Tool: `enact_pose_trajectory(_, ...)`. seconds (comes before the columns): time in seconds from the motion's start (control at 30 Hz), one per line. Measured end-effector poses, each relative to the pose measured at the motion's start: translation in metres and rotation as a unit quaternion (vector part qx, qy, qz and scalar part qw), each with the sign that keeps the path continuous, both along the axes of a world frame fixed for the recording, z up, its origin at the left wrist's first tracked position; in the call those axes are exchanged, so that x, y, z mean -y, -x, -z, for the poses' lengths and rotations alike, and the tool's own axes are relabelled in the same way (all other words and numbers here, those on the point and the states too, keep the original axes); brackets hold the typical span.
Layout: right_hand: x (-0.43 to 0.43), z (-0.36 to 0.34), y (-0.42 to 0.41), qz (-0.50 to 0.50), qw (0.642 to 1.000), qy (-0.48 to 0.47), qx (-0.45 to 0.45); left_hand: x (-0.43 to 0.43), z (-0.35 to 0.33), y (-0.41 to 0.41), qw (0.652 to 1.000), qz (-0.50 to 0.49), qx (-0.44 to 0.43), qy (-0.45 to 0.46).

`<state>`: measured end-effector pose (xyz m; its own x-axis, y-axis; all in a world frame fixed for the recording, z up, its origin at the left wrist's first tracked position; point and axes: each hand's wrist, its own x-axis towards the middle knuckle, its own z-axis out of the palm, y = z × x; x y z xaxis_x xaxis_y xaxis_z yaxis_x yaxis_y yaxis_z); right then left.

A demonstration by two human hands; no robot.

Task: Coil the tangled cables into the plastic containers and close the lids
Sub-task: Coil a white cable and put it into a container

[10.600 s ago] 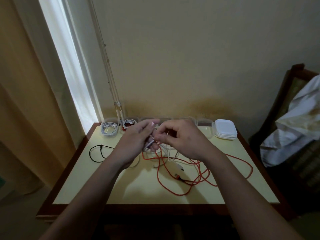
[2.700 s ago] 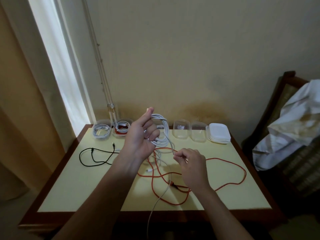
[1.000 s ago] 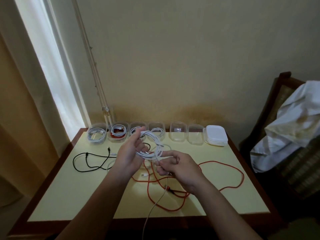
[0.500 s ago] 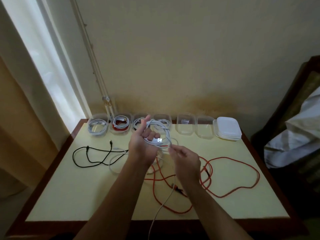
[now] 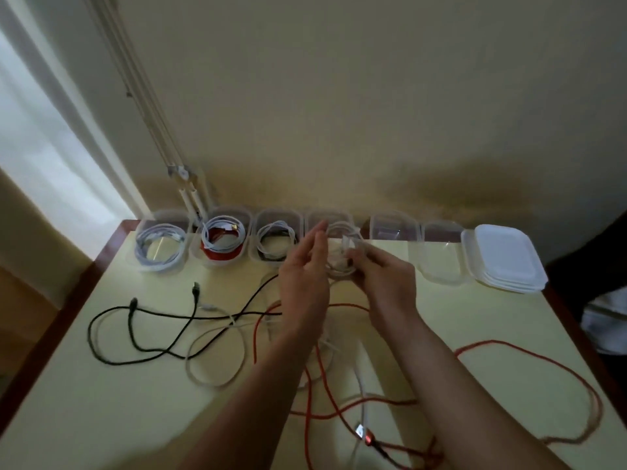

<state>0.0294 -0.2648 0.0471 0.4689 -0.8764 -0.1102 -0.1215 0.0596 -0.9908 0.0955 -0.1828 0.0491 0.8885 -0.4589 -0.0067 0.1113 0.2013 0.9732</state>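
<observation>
Table: white cable coil between both hands.
Coil's right edge clamped in right hand fingers; left hand fingers straight, just beside it.

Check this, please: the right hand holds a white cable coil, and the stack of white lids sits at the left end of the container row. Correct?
One error: the head view shows the stack of white lids at the right end of the container row. The right hand does hold the white cable coil.
</observation>
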Motion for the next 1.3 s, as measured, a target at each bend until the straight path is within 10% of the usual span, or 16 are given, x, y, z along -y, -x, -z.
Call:
enact_pose_trajectory(0.13, 0.063, 0.015, -0.027, -0.03, 0.973, 0.202, -0.11, 0.003, 0.073, -0.048, 0.909, -0.006, 0.328, -0.258)
enact_pose_trajectory(0.37, 0.116, 0.032, -0.087, -0.168, 0.89, 0.357, -0.231, -0.005, 0.136, -0.063, 0.72, 0.057, 0.539, -0.434)
enact_pose_trajectory(0.87, 0.099, 0.083, -0.117, -0.34, 0.717, 0.47, -0.387, -0.005, 0.138, -0.063, 0.709, 0.035, 0.55, -0.44)
enact_pose_trajectory(1.3, 0.088, 0.082, -0.073, -0.205, 0.825, 0.468, -0.242, -0.005, 0.139, -0.061, 0.727, 0.021, 0.546, -0.416)
